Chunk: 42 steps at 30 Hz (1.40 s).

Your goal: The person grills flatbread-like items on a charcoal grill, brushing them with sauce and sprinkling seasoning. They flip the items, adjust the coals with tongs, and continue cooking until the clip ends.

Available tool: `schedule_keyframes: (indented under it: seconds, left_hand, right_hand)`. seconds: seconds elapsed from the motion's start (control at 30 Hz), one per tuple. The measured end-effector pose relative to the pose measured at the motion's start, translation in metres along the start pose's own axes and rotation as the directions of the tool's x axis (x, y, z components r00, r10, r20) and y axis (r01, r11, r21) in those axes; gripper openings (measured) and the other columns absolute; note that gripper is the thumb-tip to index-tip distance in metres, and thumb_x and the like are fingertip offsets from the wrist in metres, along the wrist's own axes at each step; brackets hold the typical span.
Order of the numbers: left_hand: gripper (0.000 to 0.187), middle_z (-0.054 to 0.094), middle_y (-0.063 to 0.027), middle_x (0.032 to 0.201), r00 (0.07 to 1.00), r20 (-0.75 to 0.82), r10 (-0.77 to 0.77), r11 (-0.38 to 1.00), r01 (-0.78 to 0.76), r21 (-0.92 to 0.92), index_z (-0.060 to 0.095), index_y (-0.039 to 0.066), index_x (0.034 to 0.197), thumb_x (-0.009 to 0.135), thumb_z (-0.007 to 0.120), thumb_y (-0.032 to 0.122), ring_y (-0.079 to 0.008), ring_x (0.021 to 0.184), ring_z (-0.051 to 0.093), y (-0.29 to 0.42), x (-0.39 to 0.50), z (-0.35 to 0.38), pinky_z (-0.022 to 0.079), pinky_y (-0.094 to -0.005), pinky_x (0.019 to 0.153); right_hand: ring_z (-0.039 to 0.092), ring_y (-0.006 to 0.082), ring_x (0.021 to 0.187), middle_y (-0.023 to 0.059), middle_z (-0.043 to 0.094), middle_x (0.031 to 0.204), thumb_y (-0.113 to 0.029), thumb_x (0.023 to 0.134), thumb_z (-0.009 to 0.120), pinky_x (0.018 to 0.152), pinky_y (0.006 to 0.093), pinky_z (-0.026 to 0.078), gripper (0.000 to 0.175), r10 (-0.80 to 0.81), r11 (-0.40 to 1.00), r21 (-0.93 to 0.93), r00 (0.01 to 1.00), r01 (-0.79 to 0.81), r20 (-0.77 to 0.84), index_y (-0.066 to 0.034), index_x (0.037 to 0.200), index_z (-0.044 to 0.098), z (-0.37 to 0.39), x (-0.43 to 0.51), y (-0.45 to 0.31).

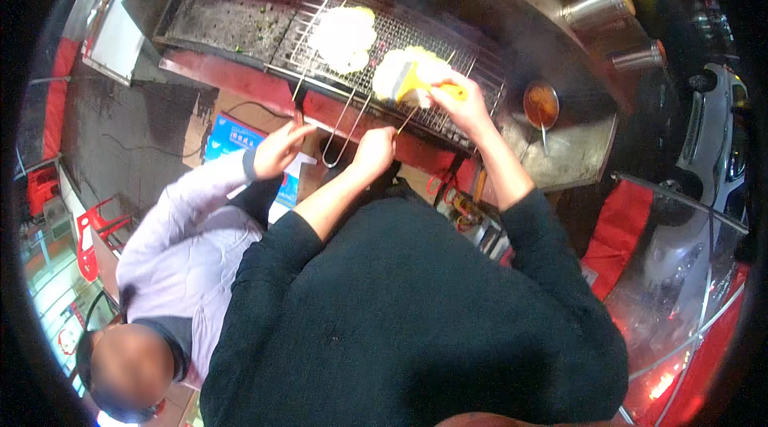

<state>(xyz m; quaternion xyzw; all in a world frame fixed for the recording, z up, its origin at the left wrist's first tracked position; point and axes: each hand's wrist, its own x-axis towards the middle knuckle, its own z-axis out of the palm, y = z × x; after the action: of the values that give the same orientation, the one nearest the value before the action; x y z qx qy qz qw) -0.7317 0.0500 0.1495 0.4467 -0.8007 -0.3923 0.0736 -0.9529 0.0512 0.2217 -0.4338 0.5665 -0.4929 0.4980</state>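
My right hand (462,104) grips the yellow handle (454,91) of a wide flat brush. The bristles (396,80) lie against the front of a broad, pale, frilly-edged piece of skewered food (420,61), too overexposed to identify. Between the fingers of my left hand (375,152) is the near end of a thin wooden skewer (408,118) leading up to that piece. To its left, a second pale skewered piece (343,37) rests on the wire grill grate (393,13). Its stick (300,82) points toward the front edge.
A person in a pale jacket (180,235) stands at my left, one hand (279,151) by the grill's front. A U-shaped wire handle (330,160) juts from the grate. Right of the grill sits a bowl of reddish sauce (541,104) with a spoon. Metal canisters (600,7) stand behind.
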Motion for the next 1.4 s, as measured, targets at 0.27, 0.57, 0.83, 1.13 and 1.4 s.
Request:
schedule_keyframes:
  seconds: [0.27,0.57,0.83,1.13,1.4]
  left_hand:
    - [0.016,0.063,-0.0235,0.081,0.996,-0.084,-0.028,0.998,0.023,-0.058,0.065,0.0,0.086,0.082,0.054,0.01,-0.0398,0.08,0.062,0.001,0.0,0.004,0.05,-0.0456,0.073]
    - [0.016,0.064,-0.0226,0.084,0.997,-0.065,-0.034,0.999,0.033,-0.028,0.065,0.0,0.091,0.082,0.055,0.009,-0.038,0.083,0.063,0.026,-0.009,-0.016,0.05,-0.0445,0.075]
    - [0.024,0.068,-0.0166,0.09,0.988,-0.155,-0.006,0.95,-0.043,-0.309,0.065,0.001,0.103,0.086,0.058,0.016,-0.0278,0.083,0.066,0.054,-0.039,-0.061,0.05,-0.0351,0.076]
    - [0.021,0.068,-0.0176,0.085,0.963,-0.06,-0.263,0.943,0.243,-0.228,0.068,0.001,0.096,0.084,0.058,0.017,-0.0289,0.081,0.067,-0.025,0.0,-0.037,0.05,-0.0371,0.076]
    - [0.022,0.067,-0.0194,0.083,0.951,-0.084,-0.296,0.934,0.27,-0.235,0.068,0.001,0.092,0.085,0.06,0.019,-0.029,0.081,0.067,-0.031,0.0,-0.024,0.05,-0.0378,0.074]
  right_hand:
    - [0.064,0.0125,0.072,0.0073,0.066,0.08,-0.008,0.084,0.065,0.063,0.0255,0.051,0.011,-0.052,0.953,-0.302,0.996,0.029,-0.068,-0.0015,0.091,0.06,0.015,0.044,0.006]
    - [0.061,0.0123,0.064,0.0081,0.066,0.077,-0.004,0.083,0.063,0.06,0.024,0.05,0.007,0.104,0.991,0.105,0.959,-0.079,-0.265,-0.0006,0.089,0.06,-0.023,0.021,-0.022]
    - [0.066,0.0224,0.082,0.0205,0.066,0.097,-0.01,0.091,0.053,0.076,0.0319,0.055,0.022,-0.187,0.878,0.376,0.935,0.296,-0.3,0.0023,0.109,0.056,-0.102,-0.062,-0.111]
    - [0.064,0.0143,0.075,0.0116,0.068,0.092,-0.009,0.088,0.059,0.069,0.0254,0.052,0.024,0.018,0.966,0.258,0.986,0.027,-0.168,0.0016,0.11,0.058,-0.025,0.011,-0.027]
    - [0.064,0.0143,0.071,0.0145,0.068,0.089,-0.004,0.087,0.058,0.067,0.0244,0.052,0.02,0.201,0.978,0.103,0.951,-0.181,-0.236,0.0028,0.105,0.059,-0.058,-0.035,0.023]
